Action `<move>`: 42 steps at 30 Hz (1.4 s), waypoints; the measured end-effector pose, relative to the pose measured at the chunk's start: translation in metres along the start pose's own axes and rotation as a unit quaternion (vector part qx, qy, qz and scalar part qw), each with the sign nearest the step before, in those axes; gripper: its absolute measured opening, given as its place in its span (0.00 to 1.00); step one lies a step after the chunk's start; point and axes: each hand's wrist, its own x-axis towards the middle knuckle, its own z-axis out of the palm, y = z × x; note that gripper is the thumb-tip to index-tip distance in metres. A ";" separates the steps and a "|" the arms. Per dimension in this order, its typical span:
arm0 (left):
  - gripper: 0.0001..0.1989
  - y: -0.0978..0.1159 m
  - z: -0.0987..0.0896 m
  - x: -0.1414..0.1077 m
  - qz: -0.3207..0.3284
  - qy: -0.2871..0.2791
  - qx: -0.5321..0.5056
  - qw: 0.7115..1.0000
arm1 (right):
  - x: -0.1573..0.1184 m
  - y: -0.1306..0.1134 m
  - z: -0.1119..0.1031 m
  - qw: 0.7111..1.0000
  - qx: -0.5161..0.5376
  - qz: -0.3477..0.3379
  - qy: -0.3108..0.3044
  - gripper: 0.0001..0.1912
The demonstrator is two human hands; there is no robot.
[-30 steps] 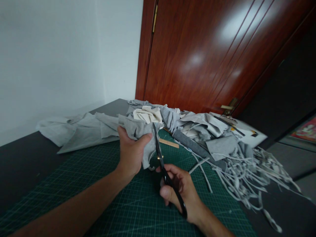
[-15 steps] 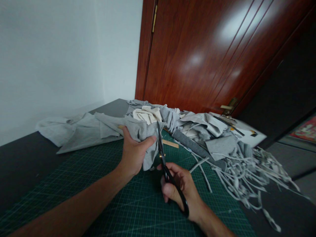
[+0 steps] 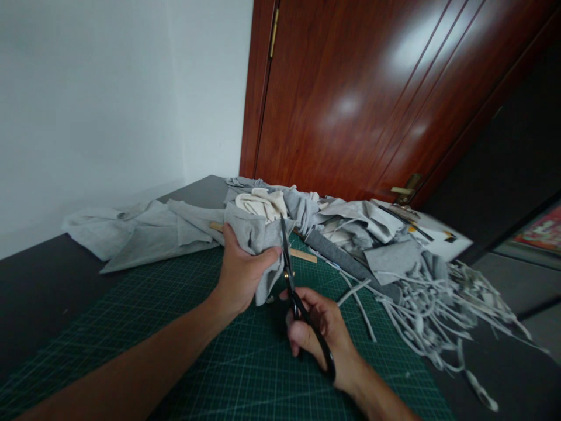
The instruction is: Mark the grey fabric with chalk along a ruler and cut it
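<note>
My left hand (image 3: pixel 245 269) is closed on a piece of grey fabric (image 3: pixel 254 231), thumb on top, with the cloth hanging down past the fingers. In my right hand (image 3: pixel 322 330) is a pair of black scissors (image 3: pixel 288 275), fingers through the handles. The blades point away from me and lie along the right edge of the held fabric, near my left thumb. Whether the blades are fully closed is hard to make out. Beneath both hands lies a green cutting mat (image 3: pixel 245 362). A flat wooden strip (image 3: pixel 303 255) rests on it behind the scissors.
Grey cloth (image 3: pixel 144 234) is spread at the left. A cream fabric piece (image 3: pixel 260 203) lies behind my left hand. At the right are heaped grey scraps (image 3: pixel 363 222), a tangle of thin fabric strips (image 3: pixel 433 321) and a white board (image 3: pixel 447 234). A wooden door (image 3: pixel 350 105) stands behind.
My left hand and the grey fabric have shifted slightly to the right, showing more of the wooden strip at the left. The scissors have moved very slightly right.
</note>
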 end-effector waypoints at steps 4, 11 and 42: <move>0.39 0.001 -0.001 -0.001 -0.014 -0.015 0.009 1.000 | 0.000 -0.001 -0.001 1.000 0.008 -0.006 -0.009 0.31; 0.34 0.012 0.004 -0.004 -0.043 -0.007 -0.051 0.998 | 0.001 -0.001 -0.003 0.999 0.024 -0.014 -0.033 0.31; 0.33 0.017 0.011 -0.007 -0.070 0.038 -0.096 0.992 | 0.001 0.001 0.000 0.999 0.024 -0.019 -0.013 0.31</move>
